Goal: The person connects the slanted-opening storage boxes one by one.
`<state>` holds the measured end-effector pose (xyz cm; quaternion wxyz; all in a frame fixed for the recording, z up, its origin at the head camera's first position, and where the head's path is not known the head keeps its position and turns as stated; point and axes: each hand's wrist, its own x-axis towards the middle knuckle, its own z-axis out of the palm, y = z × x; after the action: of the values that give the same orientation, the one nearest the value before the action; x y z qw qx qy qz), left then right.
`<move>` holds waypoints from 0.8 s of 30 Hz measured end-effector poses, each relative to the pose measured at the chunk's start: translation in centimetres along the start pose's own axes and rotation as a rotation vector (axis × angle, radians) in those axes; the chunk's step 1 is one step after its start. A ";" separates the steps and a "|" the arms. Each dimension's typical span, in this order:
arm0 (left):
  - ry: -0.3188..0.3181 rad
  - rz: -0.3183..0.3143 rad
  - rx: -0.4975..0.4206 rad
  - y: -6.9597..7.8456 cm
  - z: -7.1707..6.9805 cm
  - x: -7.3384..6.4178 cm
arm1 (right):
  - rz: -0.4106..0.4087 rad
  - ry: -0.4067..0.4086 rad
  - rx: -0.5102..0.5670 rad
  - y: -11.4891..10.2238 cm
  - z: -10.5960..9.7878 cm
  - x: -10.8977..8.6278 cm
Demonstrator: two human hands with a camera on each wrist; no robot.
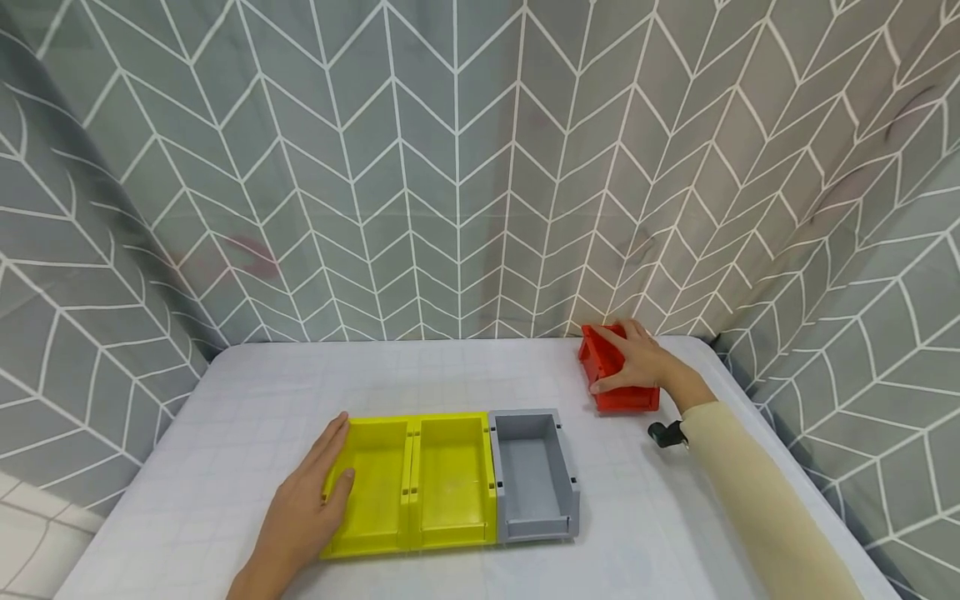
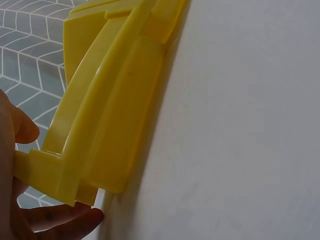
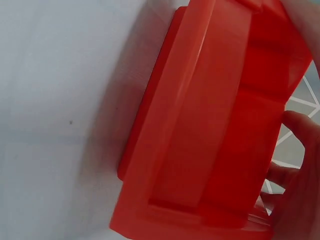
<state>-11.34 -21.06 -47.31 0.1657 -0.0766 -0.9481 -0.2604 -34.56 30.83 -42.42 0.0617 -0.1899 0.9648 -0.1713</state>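
Two yellow storage bins, a left one [image 1: 372, 483] and a right one [image 1: 452, 479], stand side by side on the table. A grey storage bin [image 1: 532, 479] adjoins them on the right. My left hand [image 1: 303, 496] holds the left yellow bin by its outer wall, thumb over the inside and fingers along the outside. In the left wrist view, fingertips [image 2: 90, 220] show by the bin's lower corner. Farther back on the right, my right hand [image 1: 633, 358] spans a red storage bin [image 1: 626, 400] and grips it, thumb at the near side, fingers toward the far end.
A white cloth covers the table [image 1: 450, 379]. A grey curtain [image 1: 420, 167] with white chevron lines hangs behind its back edge and along both sides. A small black device [image 1: 666, 433] sits by the right wrist.
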 end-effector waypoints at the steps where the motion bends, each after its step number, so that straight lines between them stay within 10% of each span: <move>1: -0.004 -0.007 0.004 -0.1 -0.1 0.0 | 0.004 0.003 0.014 0.0 0.1 -0.1; 24: -0.044 -0.040 -0.035 -1.1 -0.6 0.1 | 0.002 0.122 -0.041 -2.3 0.7 -1.7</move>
<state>-11.53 -22.32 -47.32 0.1381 -0.0663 -0.9482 -0.2782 -32.10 29.30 -42.20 -0.0010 -0.1795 0.9702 -0.1626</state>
